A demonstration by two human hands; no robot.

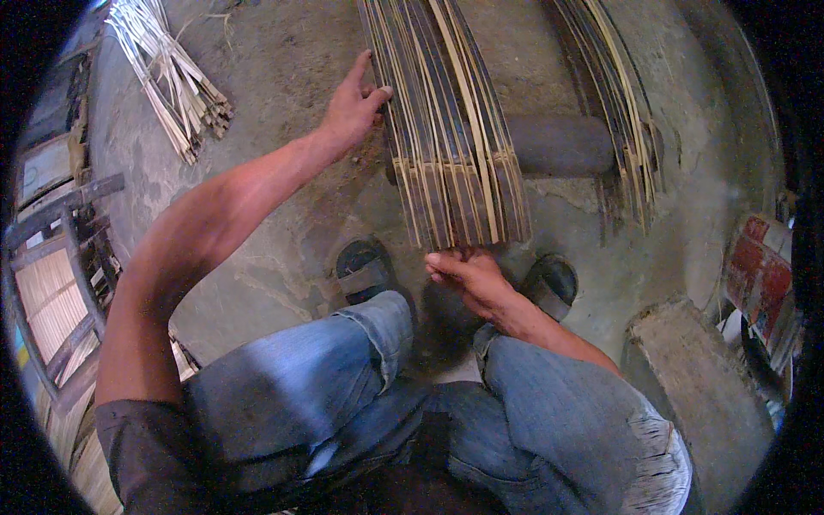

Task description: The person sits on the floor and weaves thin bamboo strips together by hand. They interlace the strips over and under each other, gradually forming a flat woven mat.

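Strip panel between my hands, seen from the head view.
To handle it well, I judge I should keep the strips evenly spaced and support their near ends lightly, so none bends or snaps. My right hand is palm up at those ends, fingers partly hidden beneath; whether it clasps them I cannot tell. My left hand, farther ahead, is unclenched, forefinger and thumb parted, thumb by the panel's left edge. Beyond my right hand, a dark cylinder runs under the panel.
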